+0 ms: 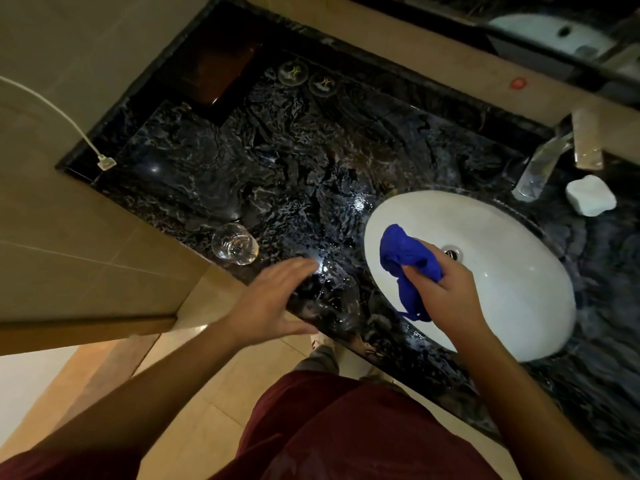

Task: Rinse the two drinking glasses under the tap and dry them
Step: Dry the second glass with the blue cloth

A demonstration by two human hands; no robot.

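Left grip (277, 303): fingers spread, palm down, holding nothing, poised over the front edge of the dark marble bench (242, 161). Right grip (440, 285): fingers pressed together around a bunched blue cloth (408, 258), held above the white basin (519, 271), with a tail of cloth hanging below my fist.

First glass (236, 244): stands upright on the bench, beyond and to the outer side of my left grip, near but apart from the fingertips. Its long axis is vertical, mouth up. It appears to hold no standing water, though the clear wall makes that hard to confirm.

Second glass (337, 311): just beside my left grip on the thumb side, between my two grips, close to the bench edge. It is faint against the dark stone; I cannot tell whether it stands or lies tilted, nor what it holds.

Judgement: the left grip is the nearer to both glasses, and the second glass lies closest to it. With the cloth already in the right grip, drying looks to be the step in hand.

Tap (540, 168): beyond my right grip at the far rim of the basin; no running water visible. Basin shows only its drain.
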